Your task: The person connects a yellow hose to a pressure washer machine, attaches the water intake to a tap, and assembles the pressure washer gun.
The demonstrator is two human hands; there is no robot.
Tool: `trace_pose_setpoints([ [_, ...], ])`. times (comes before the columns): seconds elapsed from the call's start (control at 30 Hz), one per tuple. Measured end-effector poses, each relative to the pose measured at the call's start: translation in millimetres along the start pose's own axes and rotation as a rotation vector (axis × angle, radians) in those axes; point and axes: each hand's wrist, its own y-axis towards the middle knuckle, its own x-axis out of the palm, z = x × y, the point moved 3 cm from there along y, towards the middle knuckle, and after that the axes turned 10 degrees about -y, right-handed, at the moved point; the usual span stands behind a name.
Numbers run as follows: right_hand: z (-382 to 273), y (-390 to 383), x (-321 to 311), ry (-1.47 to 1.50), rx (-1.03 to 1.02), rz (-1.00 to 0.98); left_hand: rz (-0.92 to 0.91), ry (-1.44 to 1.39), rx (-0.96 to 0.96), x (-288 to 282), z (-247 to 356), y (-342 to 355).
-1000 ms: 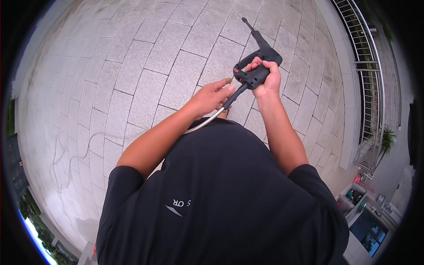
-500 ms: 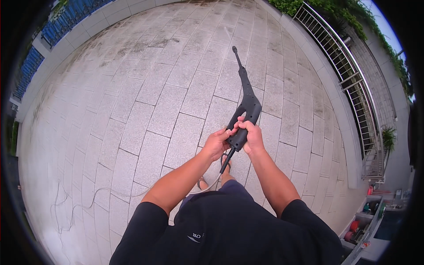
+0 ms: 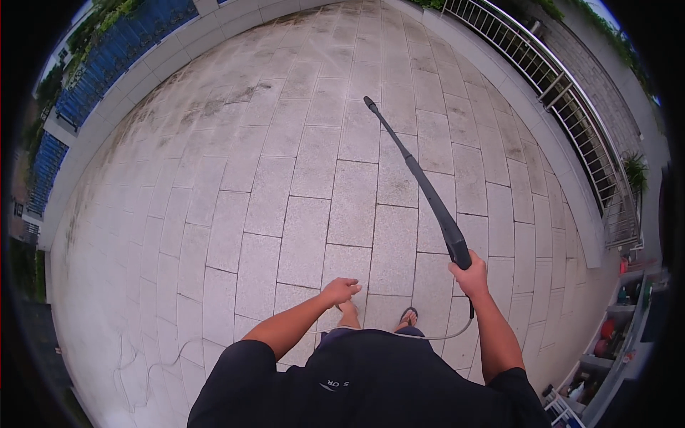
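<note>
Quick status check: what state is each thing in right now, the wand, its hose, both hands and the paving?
Spray wand: held at the grip, tip out over the paving, no spray visible.
Right hand: closed around the wand's grip.
Left hand: empty, off the wand.
Hose: slack, curving from the grip behind the body.
Paving: stained dark toward the far edge.

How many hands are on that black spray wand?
1. The right hand grips the wand's handle end. The left hand hangs free, apart from it, above the paving.
</note>
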Motion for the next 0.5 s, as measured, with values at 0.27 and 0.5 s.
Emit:
trace_pose_setpoints([
  [0.27, 124.1, -164.3, -109.6, -0.17, 0.102, -0.03, 0.073, -0.159, 0.03, 101.8, 41.7, -10.2],
  [0.5, 271.0, -318.2, -200.4, -0.178, 0.118, -0.086, -0.076, -0.708, -0.03, 409.6, 187.6, 8.8],
])
